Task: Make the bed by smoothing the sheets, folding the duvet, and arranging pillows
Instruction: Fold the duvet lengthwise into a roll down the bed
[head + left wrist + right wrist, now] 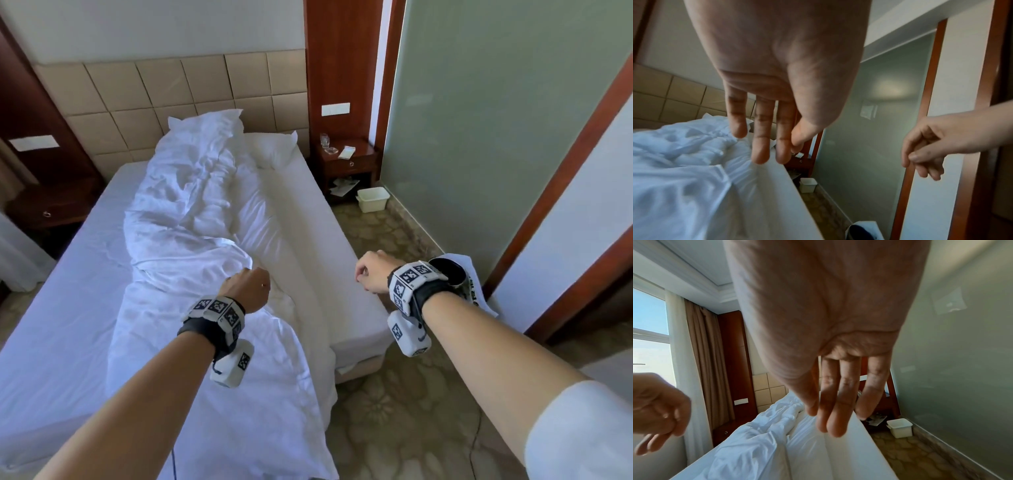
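Observation:
A crumpled white duvet lies bunched lengthwise down the middle of the bed, over a white sheet. A white pillow lies at the head, right of the duvet's top end. My left hand hovers just above the duvet's lower half, fingers hanging loosely and holding nothing. My right hand hangs over the bed's right edge near the foot corner. Its fingers point down, loosely together and empty. The duvet fills the left of the left wrist view.
A padded beige headboard backs the bed. A wooden nightstand with a glass and papers stands at the right, a white bin beside it on the patterned floor. A frosted glass wall lines the right aisle. Another nightstand stands left.

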A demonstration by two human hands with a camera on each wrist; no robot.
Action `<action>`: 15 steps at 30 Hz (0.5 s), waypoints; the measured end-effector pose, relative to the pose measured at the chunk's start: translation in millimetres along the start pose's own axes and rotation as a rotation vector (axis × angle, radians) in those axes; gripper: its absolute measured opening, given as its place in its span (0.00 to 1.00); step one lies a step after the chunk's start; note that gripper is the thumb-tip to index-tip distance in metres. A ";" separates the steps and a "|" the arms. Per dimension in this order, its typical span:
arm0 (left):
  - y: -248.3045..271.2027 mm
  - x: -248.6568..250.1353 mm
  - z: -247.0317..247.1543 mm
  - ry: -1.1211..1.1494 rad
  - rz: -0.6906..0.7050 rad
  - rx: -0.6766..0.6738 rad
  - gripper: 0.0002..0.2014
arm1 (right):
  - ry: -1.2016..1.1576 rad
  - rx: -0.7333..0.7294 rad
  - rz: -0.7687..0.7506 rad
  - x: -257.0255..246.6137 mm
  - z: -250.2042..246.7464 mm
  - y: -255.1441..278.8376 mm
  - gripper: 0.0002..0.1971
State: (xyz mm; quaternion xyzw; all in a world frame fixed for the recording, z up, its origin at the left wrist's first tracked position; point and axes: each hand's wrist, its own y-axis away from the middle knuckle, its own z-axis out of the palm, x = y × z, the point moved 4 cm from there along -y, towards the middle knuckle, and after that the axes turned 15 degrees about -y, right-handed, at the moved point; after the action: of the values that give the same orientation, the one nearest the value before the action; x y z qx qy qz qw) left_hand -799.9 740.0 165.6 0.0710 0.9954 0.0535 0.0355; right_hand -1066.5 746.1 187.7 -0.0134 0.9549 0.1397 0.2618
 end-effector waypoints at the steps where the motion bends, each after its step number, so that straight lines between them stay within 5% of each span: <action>1: -10.4 24.0 -4.2 0.028 0.006 0.005 0.13 | 0.003 0.006 0.000 15.4 -12.1 -1.7 0.10; 15: -166.8 297.0 -28.3 -0.124 0.237 0.097 0.12 | -0.019 0.047 0.070 226.2 -133.8 -52.9 0.10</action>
State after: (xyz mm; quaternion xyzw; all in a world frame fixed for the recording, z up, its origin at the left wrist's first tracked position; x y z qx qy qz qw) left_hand -1118.3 616.1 156.3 0.1930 0.9773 0.0047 0.0870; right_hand -1322.8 669.4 170.3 0.0277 0.9553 0.1263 0.2659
